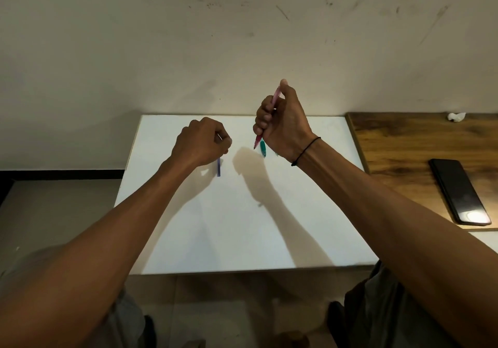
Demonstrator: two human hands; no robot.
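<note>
Reaching forward from the lower corners of the view, both bare forearms stretch out over the white table [242, 226]. The right hand [283, 126] is raised above the table's far half, back of the hand toward the camera, its fingers [262, 121] curled in a fist clamped round a pink pen [276, 95]. The pen stands nearly upright, its top by the thumb and its red tip pointing down at the table. A thin black band [305, 151] circles that wrist.

The left hand [200, 143] sits lower, knuckles up, its fingers closed on a blue pen [218, 167] whose lower end sticks out beneath the hand; whether it touches the table cannot be told.

A green pen [262, 148] lies on the table just under the right hand, partly hidden. On the wooden table [398, 137] to the right rests a dark phone [458, 191].
</note>
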